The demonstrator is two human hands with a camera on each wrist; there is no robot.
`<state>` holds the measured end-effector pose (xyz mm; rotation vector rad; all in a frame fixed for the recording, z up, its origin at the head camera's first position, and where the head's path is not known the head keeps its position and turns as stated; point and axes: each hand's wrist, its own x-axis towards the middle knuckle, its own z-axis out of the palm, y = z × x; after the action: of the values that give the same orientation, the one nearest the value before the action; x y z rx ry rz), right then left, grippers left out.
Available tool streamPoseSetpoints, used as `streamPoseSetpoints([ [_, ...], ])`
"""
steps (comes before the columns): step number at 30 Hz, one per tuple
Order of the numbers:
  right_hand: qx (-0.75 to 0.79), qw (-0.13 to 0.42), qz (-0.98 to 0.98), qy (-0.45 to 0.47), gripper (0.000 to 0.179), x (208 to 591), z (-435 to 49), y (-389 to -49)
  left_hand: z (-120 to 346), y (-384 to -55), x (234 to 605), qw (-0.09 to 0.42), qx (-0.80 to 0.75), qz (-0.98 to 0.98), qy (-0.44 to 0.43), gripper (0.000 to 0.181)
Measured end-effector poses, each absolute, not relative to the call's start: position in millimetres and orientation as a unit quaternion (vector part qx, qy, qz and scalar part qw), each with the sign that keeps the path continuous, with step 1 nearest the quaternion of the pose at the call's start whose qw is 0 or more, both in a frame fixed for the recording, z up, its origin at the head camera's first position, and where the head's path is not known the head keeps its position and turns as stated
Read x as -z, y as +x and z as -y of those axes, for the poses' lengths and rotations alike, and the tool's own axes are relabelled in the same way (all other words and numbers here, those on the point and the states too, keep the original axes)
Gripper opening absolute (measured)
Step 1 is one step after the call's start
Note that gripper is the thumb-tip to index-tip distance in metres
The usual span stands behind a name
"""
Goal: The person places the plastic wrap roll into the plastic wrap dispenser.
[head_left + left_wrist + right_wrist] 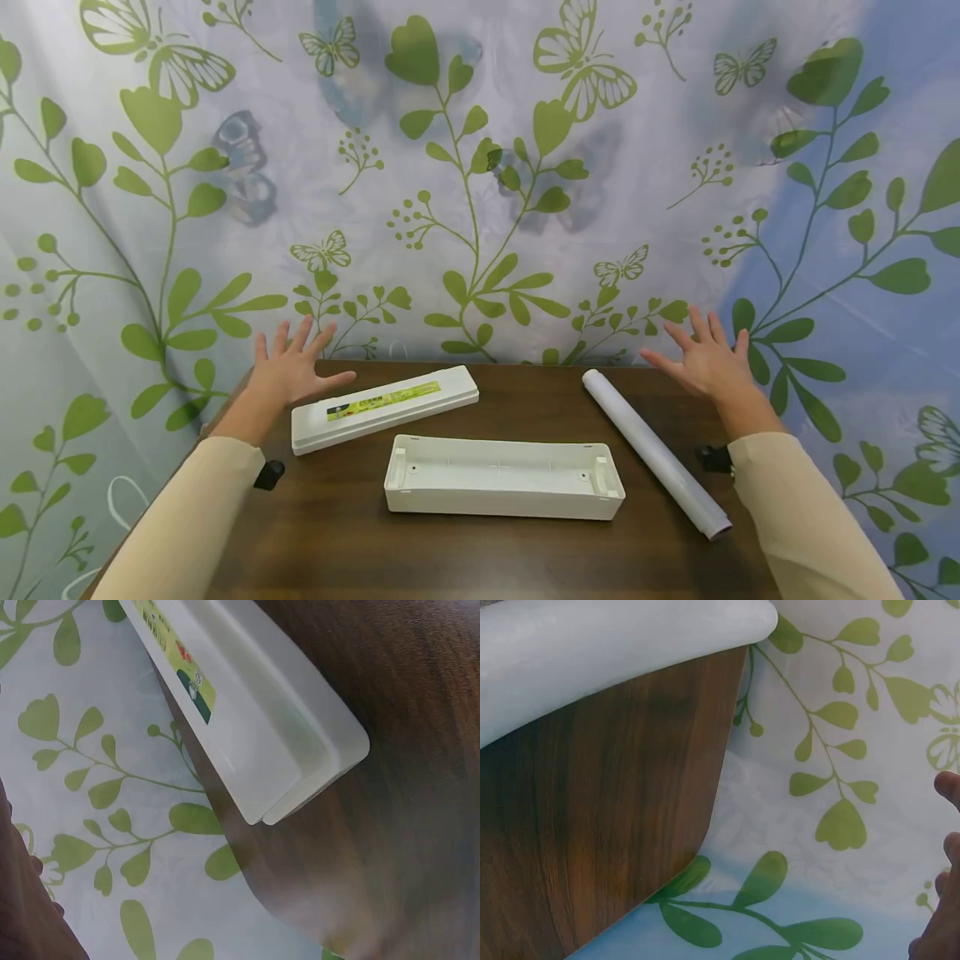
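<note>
A leafy curtain [517, 50] behind a brown table [315, 533]; a white box [502, 503] lies between lid [386, 408] and roll [655, 452] — left hand [288, 372] spread, empty, near the lid — right hand [708, 363] likewise near the roll.

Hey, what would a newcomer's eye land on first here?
Probably the leafy butterfly curtain behind the table. Next, the open white box with a labelled lid behind its left end and a white roll to its right. The left hand and right hand, fingers spread, flank them.

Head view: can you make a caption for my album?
Labelled white lid, open white box and plastic film roll on a wood-grain table.
</note>
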<state>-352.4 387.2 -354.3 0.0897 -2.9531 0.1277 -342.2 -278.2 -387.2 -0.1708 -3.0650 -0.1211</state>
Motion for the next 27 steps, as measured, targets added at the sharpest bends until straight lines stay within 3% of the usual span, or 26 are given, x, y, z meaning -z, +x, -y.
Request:
streamPoseSetpoints([
  [27, -0.029, 0.160, 0.984, 0.068, 0.093, 385, -371, -315, 266, -318, 419, 0.102, 0.043, 0.988, -0.105, 0.104],
])
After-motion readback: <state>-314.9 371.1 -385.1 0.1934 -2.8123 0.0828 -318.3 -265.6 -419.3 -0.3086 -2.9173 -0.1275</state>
